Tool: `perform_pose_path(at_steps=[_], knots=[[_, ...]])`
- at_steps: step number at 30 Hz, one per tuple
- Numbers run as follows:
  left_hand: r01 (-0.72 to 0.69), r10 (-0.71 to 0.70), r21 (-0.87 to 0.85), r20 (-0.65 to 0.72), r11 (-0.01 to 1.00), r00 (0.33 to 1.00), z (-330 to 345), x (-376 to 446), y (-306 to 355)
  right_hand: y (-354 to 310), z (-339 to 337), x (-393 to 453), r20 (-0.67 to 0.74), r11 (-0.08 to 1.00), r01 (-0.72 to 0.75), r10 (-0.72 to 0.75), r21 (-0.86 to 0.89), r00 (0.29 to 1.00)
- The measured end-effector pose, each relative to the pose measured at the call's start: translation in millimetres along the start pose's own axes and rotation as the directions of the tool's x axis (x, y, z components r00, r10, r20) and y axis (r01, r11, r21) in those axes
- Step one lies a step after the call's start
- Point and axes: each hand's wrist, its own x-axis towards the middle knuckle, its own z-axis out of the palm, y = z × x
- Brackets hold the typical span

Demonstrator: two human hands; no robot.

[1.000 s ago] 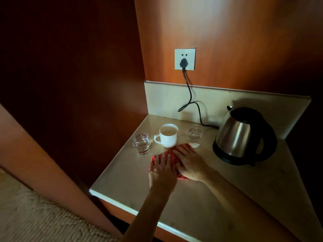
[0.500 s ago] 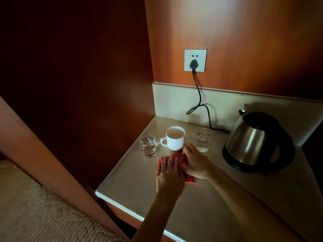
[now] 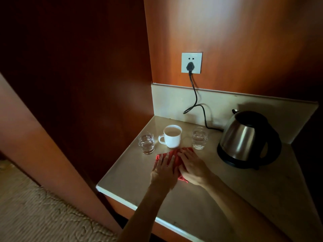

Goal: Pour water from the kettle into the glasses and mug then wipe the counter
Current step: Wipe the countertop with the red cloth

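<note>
wiping the tabletop in front of the filled cups

i have my left hand point(image 3: 164, 169) and right hand point(image 3: 193, 167) flat, fingers spread and unclenched, pressing the red cloth point(image 3: 175, 158) onto the pale stone tabletop point(image 3: 227, 198), just before the white ceramic mug point(image 3: 172, 136), which stands between two clear glasses point(image 3: 146, 142) point(image 3: 199, 137); the steel kettle point(image 3: 244, 138) rests on its base at right. i'd keep pressure even and sweep toward myself, away from the cups.

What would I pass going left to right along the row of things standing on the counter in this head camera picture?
Clear drinking glass on the left → white ceramic mug → second clear drinking glass → stainless steel electric kettle with black handle.
</note>
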Motion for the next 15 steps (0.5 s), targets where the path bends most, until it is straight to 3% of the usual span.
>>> perform_pose_path(at_steps=[4, 10, 13, 15], knots=[[-0.021, 0.013, 0.066, 0.126, 0.998, 0.992, 8, -3, -14, -12, 8, -22, 0.078, 0.989, -0.117, 0.125, -0.092, 0.989], [-0.101, 0.087, 0.070, 0.177, 0.992, 0.980, -34, -28, 3, -55, 9, -46, 0.176, 0.925, -0.304, 0.347, -0.230, 0.921], [-0.108, 0.093, 0.081, 0.166, 0.991, 0.982, -42, -44, 2, -70, 8, -53, 0.225, 0.896, -0.311, 0.389, -0.316, 0.893], [-0.096, 0.083, 0.069, 0.165, 0.993, 0.983, -50, -53, 2, -69, 4, -55, 0.169, 0.901, -0.280, 0.349, -0.332, 0.922]])
